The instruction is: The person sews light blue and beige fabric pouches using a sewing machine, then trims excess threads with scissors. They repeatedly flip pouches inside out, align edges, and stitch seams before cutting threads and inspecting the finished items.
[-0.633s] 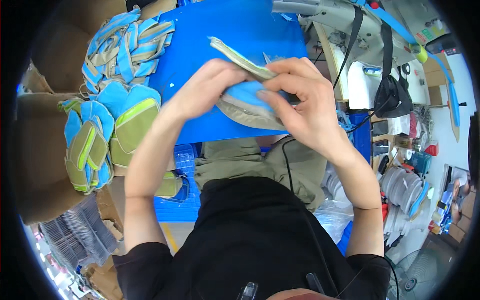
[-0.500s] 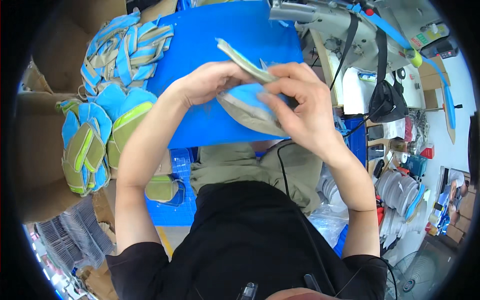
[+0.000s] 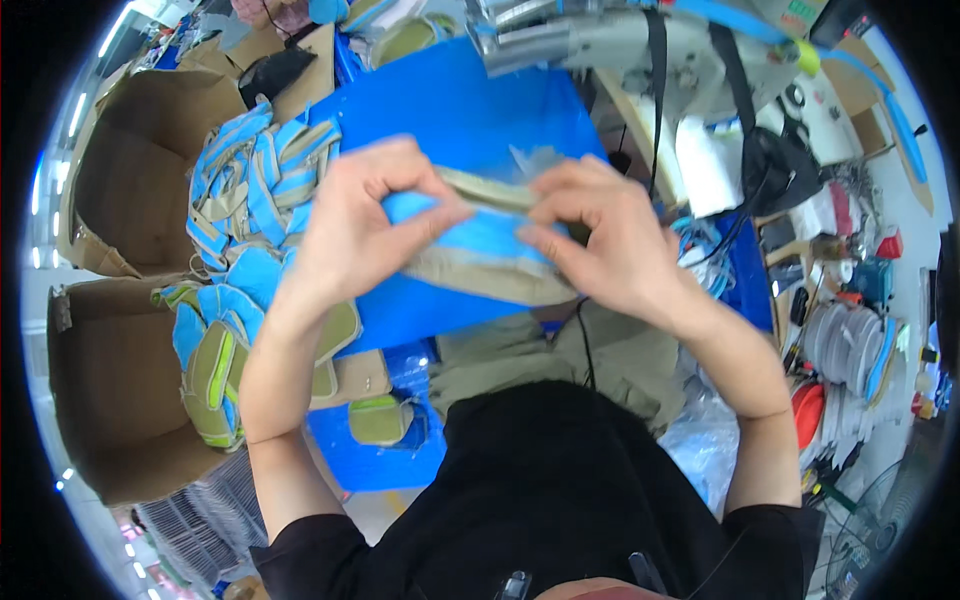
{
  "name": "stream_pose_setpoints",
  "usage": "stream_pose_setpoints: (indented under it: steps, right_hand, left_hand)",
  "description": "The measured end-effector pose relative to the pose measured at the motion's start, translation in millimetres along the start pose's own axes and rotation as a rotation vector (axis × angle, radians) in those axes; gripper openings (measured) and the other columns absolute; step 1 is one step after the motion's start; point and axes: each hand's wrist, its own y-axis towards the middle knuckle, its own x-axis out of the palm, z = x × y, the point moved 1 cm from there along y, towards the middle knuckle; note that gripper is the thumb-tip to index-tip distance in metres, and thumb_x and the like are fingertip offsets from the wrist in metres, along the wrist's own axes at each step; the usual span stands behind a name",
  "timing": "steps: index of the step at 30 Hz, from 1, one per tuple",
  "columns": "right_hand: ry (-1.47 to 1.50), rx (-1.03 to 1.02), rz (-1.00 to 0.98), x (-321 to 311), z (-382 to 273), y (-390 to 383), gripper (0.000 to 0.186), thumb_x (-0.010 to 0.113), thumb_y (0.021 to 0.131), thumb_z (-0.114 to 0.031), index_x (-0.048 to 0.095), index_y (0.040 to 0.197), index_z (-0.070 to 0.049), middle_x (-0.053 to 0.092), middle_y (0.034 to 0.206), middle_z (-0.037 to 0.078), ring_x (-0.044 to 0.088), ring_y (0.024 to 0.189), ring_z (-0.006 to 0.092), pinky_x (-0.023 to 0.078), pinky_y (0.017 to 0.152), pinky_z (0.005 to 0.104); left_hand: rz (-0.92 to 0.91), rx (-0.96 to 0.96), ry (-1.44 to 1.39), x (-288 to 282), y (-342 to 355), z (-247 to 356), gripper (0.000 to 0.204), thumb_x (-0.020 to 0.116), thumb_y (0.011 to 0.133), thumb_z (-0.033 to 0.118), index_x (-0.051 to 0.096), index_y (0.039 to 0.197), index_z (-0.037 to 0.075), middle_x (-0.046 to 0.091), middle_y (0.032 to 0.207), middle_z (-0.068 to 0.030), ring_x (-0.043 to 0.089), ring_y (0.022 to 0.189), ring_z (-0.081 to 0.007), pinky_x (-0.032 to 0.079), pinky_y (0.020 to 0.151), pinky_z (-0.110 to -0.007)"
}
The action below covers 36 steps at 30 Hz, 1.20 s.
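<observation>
Blue-and-khaki fabric panel [image 3: 490, 240], pinched thumb-to-finger by the left hand [image 3: 365, 215] and right hand [image 3: 610, 235], could skew if tugged unevenly.

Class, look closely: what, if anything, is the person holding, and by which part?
A blue and beige cloth: the left hand pinches it at its left end, the right hand at its right end. Blur hides finer detail.
</observation>
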Motion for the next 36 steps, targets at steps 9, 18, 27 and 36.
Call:
stream_pose_setpoints:
  steps: [9,18,27,36]
  right_hand:
    - [0.018,-0.077,0.062,4,0,-5,0.013,0.074,0.081,-0.013,0.072,0.083,-0.001,0.072,0.101,0.012,0.063,0.090,0.0322,0.051,0.078,0.0418]
    - [0.062,-0.037,0.085,0,8,-14,0.015,0.077,0.081,-0.015,0.073,0.084,-0.001,0.072,0.102,0.013,0.065,0.091,0.0304,0.052,0.077,0.0395]
    - [0.100,-0.030,0.142,1,13,-18,0.016,0.077,0.082,-0.017,0.071,0.081,-0.002,0.072,0.101,0.013,0.066,0.092,0.0305,0.052,0.077,0.0387]
    - [0.182,-0.016,0.169,4,16,-18,0.022,0.076,0.081,-0.013,0.057,0.074,-0.003,0.068,0.090,0.012,0.065,0.080,0.0308,0.051,0.070,0.0381]
  left_hand:
    - [-0.224,-0.108,-0.084,-1,14,0,0.014,0.074,0.087,0.002,0.061,0.081,-0.001,0.070,0.106,-0.0118,0.063,0.092,-0.0116,0.050,0.082,-0.027]
    - [-0.048,0.000,-0.035,16,3,-1,0.015,0.076,0.082,0.001,0.062,0.076,0.000,0.072,0.092,-0.0121,0.065,0.083,-0.0141,0.050,0.077,-0.027]
    - [0.085,-0.037,-0.062,17,-12,-7,0.015,0.077,0.081,-0.001,0.064,0.075,0.001,0.072,0.090,-0.0116,0.067,0.084,-0.0158,0.050,0.078,-0.027]
    - [0.123,-0.004,-0.023,23,-19,-8,0.016,0.078,0.078,-0.003,0.064,0.074,0.001,0.072,0.088,-0.0111,0.067,0.083,-0.0167,0.050,0.077,-0.029]
